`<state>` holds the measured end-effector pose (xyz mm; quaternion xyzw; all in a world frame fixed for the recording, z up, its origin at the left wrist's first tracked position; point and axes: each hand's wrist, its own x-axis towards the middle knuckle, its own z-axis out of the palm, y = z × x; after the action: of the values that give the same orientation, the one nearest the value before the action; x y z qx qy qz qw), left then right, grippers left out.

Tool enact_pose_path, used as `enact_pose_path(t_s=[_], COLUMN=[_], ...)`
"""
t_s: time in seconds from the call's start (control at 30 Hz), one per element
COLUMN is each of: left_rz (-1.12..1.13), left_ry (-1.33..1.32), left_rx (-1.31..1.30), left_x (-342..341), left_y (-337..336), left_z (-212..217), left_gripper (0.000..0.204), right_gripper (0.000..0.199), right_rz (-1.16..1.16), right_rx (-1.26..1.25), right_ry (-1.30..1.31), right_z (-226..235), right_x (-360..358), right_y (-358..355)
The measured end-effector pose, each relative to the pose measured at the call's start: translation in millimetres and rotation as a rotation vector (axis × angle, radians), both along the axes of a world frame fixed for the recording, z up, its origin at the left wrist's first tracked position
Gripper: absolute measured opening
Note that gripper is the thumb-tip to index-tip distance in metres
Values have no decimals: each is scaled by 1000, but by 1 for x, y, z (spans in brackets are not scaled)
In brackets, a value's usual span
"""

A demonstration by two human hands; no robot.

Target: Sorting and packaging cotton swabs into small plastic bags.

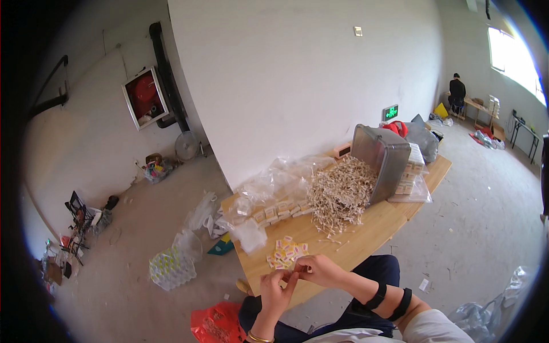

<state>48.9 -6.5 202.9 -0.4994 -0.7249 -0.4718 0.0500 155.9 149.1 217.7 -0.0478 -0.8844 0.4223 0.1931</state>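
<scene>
Two-hand fingertip work beside the card pile

Left hand [276,294] and right hand [317,271] meet at lower centre, over the near edge of the wooden counter [360,237]. Both grips narrow, thumb against finger; anything pinched between is too small to tell. Yellow-and-white cards [287,250] lie loose just beyond the fingertips. Step in hand: likely fine handling of one small piece, maybe folding or opening a card; can't confirm. Next move probably calls for a steady pinch from both sides, then one hand free to reach the stock.

Around: big heap of thin pale sticks [340,191] right of centre, spilling from a grey bin [392,157] tipped on its side. Strays reach toward the cards, could get mixed in. Row of small boxes [270,215] left of the heap, partly under clear plastic bags [274,186]; film could snag a reach there. White pouch [250,235] at the counter's left end, close to the cards, crowds that side. Red bag [217,323] at lower left, below the counter. Another person [457,91] sits far off, upper right.
</scene>
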Motion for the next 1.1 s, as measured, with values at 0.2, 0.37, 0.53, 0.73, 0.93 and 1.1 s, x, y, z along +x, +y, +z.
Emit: enact_pose_path(t_s=[0.2,0.37,0.53,0.73,0.93,1.1], left_rz=[-59,140,-90,-112,-75,-100], left_ry=[-550,305,289,179,101,-110], left_rx=[-41,-61,-28,-145,-115,-112], left_x=[1,1,-1,-5,-11,-20], left_y=[-7,-19,-16,-32,-48,-62], left_z=[15,21,25,16,9,-16], left_gripper=[22,63,90,86,73,65], right_gripper=[12,12,15,14,14,16], right_rz=[38,-46,225,262,287,292], right_rx=[-147,-170,-369,-556,-543,-477], right_ry=[32,-50,-132,-180,-215,-193], right_z=[-5,-3,-11,-22,-29,-45], right_x=[2,1,-4,-7,-16,-26], right_y=[4,9,7,4,-11,-25])
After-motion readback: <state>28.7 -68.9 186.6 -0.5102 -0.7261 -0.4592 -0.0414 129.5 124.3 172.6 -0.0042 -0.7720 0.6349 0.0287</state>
